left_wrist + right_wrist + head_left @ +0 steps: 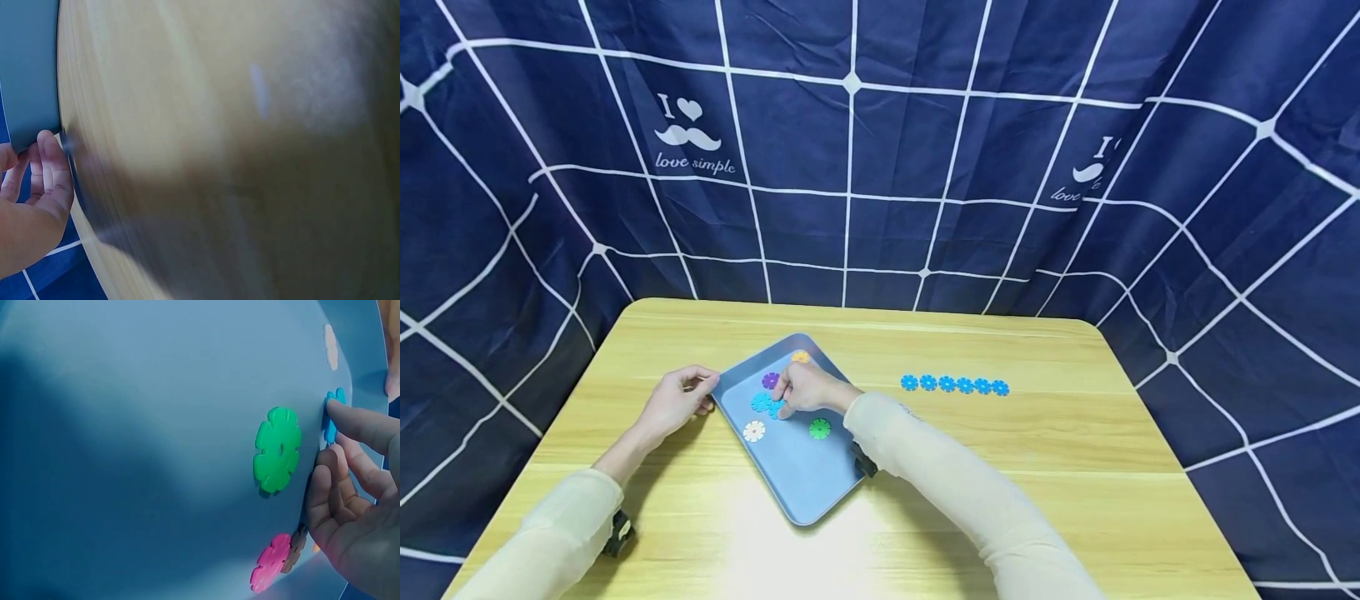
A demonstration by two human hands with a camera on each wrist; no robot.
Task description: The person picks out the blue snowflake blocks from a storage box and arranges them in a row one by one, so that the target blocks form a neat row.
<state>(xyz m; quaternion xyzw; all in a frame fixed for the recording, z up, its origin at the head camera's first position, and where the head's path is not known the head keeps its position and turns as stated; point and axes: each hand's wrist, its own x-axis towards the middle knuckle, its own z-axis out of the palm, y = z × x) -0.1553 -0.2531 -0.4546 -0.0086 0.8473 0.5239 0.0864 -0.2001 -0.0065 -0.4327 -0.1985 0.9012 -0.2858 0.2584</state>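
Note:
My left hand [676, 402] grips the left corner of a blue-grey tray [805, 492], thumb and fingers on either side of its rim in the left wrist view. Over the tray, my right hand [811, 387] pinches a light blue snowflake disc [330, 422] between thumb and finger. Another light blue disc [761, 402] lies right beside it. Around the hand are a purple disc [771, 381], an orange disc [801, 357], a white disc [754, 431] and a green disc [820, 428]. The right wrist view also shows a pink disc [272, 562] and a brown disc [295, 549].
To the right of the tray, several blue snowflake discs [947, 384] lie in a straight row on the wooden table [1045, 500]. A dark blue curtain [895, 142] with white lines hangs behind and at both sides of the table.

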